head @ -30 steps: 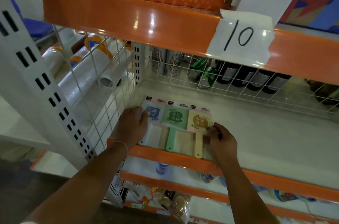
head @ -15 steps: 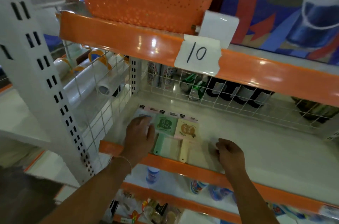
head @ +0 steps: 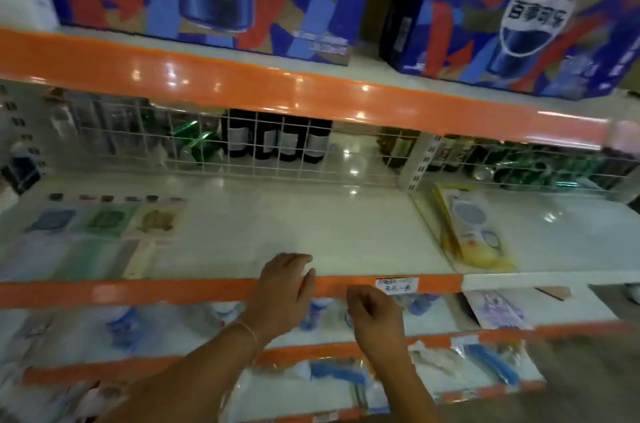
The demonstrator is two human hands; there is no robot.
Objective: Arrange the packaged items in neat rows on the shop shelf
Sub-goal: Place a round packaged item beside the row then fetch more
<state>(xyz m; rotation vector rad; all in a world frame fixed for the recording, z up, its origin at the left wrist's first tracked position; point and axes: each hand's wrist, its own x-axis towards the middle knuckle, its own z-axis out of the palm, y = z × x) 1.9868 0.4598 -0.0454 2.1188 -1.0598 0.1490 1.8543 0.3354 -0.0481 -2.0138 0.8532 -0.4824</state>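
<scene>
Three packs (head: 104, 225) now lie in a row at far left, and both our hands have come off them. The left hand (head: 282, 287) rests loose-fingered on the shelf (head: 311, 232) edge, the right hand (head: 375, 317) curled and empty (view blurred), so we judge the yellow pack (head: 474, 232) comes next.

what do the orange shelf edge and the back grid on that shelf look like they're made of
Orange shelf edge: looks like glossy painted metal or plastic; the matching strip above shows sharp light reflections. Back grid: thin white-coated wire, probably metal, with bottles visible through its open squares.

"百事可乐" on blue carton (head: 540, 17)
</scene>
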